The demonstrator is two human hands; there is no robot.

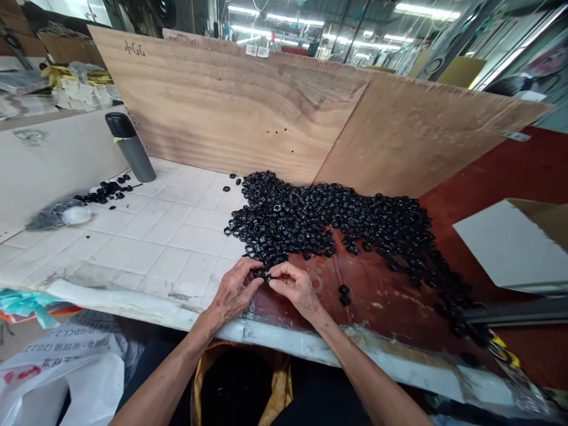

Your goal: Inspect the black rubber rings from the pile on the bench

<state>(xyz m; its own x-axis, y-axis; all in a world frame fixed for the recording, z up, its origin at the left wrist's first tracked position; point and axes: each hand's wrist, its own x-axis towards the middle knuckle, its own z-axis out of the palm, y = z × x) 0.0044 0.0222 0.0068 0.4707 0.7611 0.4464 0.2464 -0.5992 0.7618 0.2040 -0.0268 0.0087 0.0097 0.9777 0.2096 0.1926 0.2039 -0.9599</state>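
My left hand [236, 288] and my right hand [296, 288] meet close together at the near edge of a heap of small black rings [293, 219]. Thumb and fingers of each hand are pinched around small black rings [265, 276] between them. How many pieces the fingers hold is hard to make out. The heap spreads from in front of my hands across to the right, over white tiles and a reddish-brown sheet. Two loose black pieces [344, 294] lie on the sheet to the right of my right hand.
An upright plywood board [231, 106] stands behind the heap. On the left are a grey bottle [135, 154], scattered black pieces [106, 192] and a plastic bag [55, 214]. A white box [510, 245] is at right. Below the table edge sits an open yellowish sack [282, 384].
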